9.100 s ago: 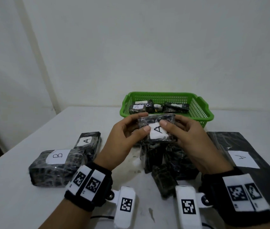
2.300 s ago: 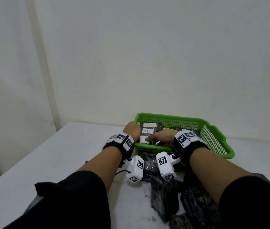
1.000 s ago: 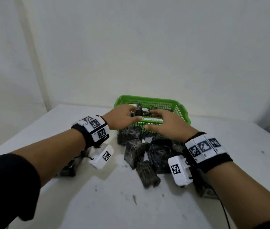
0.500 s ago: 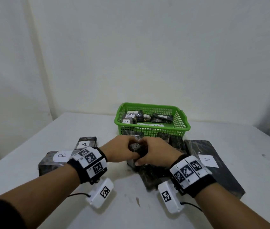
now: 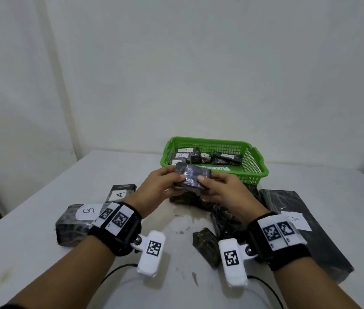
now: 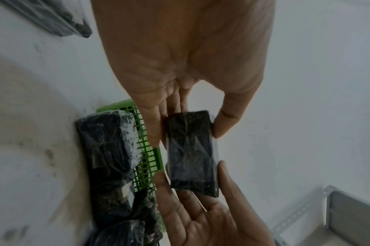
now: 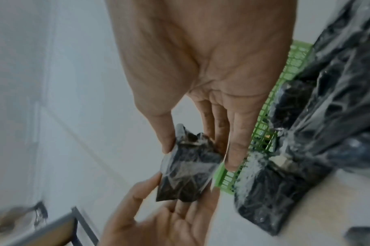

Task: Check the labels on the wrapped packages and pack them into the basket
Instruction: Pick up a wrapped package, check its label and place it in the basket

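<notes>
While both hands pinch one package (image 5: 193,179) at frame centre, packing is partway done.
Left hand (image 5: 158,190) and right hand (image 5: 223,192) clamp its ends; the basket (image 5: 255,172) behind holds several, more wait on the desk (image 5: 42,253), label unseen.

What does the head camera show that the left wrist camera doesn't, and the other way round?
Only the head view shows the labels: a package marked B, one marked A, the long flat package with its A label, and labelled packages inside the green basket. Only the left wrist view shows the underside of the held package, with no label on that face. Both show the left hand and right hand gripping that package at its ends, in front of the basket.
</notes>
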